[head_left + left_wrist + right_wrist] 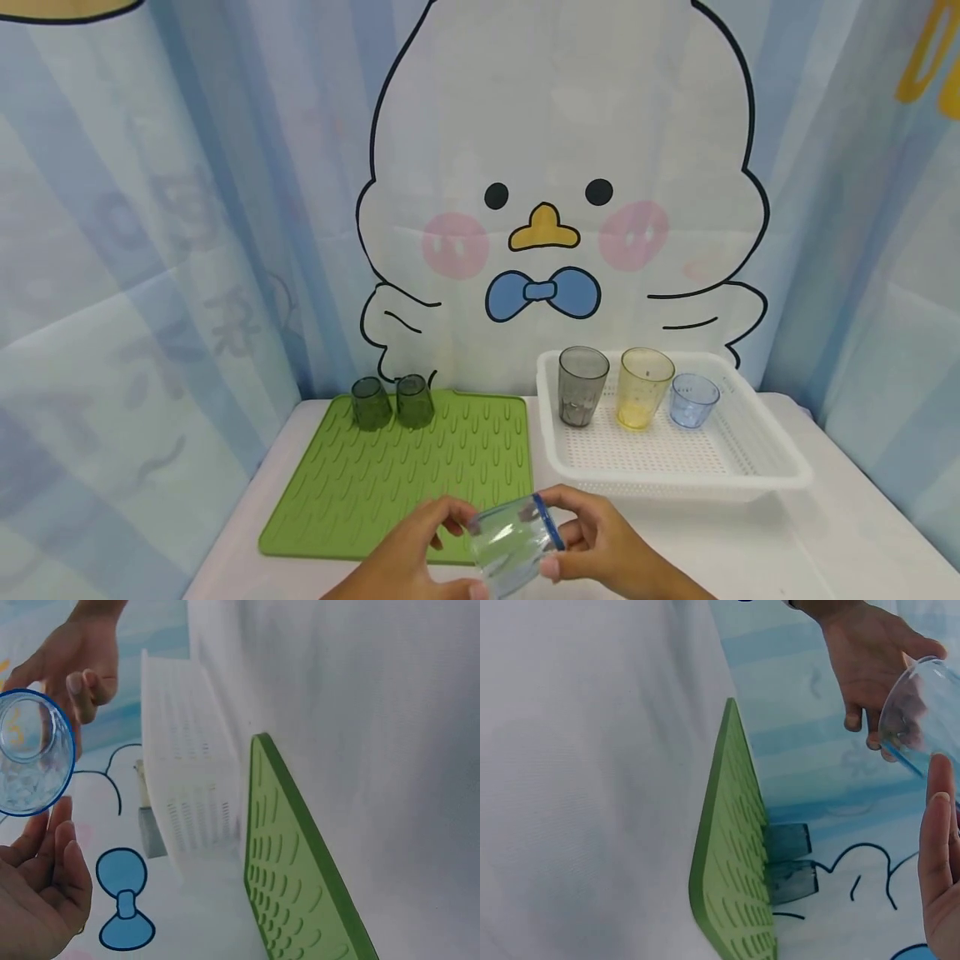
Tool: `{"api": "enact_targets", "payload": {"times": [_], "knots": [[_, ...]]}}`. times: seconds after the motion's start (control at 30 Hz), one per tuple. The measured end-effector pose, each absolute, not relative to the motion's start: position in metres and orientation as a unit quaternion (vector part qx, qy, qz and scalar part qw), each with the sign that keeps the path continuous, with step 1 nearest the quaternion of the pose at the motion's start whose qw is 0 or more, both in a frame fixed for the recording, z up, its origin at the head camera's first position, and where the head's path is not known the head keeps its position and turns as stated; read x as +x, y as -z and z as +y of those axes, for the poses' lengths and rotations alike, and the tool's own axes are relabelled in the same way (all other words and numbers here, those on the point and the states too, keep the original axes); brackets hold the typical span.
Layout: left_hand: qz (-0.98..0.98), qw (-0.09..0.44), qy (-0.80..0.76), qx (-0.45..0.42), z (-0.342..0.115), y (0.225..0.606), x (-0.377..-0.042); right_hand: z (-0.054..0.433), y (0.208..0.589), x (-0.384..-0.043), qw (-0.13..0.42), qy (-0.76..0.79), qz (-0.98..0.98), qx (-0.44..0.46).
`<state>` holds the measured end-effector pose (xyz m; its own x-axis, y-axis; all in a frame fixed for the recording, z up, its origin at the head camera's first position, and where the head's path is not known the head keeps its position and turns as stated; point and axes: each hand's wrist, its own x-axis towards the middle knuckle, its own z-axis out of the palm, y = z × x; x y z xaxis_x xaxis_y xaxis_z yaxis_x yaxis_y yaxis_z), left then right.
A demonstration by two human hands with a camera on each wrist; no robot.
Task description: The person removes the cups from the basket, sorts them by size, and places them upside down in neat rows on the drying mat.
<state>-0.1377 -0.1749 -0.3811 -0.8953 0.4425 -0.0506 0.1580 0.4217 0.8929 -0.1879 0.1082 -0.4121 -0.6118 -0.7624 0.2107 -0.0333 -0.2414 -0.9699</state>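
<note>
Both hands hold a clear glass point(513, 542) with a blue rim, tilted on its side over the near edge of the green drying mat point(450, 475). My left hand point(420, 546) grips the base end between thumb and fingers. At the rim end, my right hand point(603, 537) pinches the glass, its rim turned to the right. The left wrist view looks into the mouth of the glass point(34, 784), within the blue ring. Two dark green glasses point(371, 406) stand upside down side by side at the mat's back left corner.
A white perforated basket point(675, 482) stands at the back right. Inside it are a grey tumbler point(582, 383), a yellow tumbler point(643, 383) and a small blue glass cup point(693, 402). A curtain with a cartoon bird point(555, 133) hangs behind the white table point(750, 550).
</note>
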Motion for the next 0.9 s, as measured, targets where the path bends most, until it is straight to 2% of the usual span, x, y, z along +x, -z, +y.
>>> {"api": "enact_targets", "payload": {"times": [0.43,0.9], "knots": [[0.832,0.167,-0.497,0.181,-0.181,0.394,-0.143,0.091,0.406,-0.191,0.228,0.712,0.544,-0.38],[0.828,0.2,-0.485,0.196,-0.198,0.414,-0.153,0.069,0.401,-0.193,0.246,0.693,0.579,-0.351]]}}
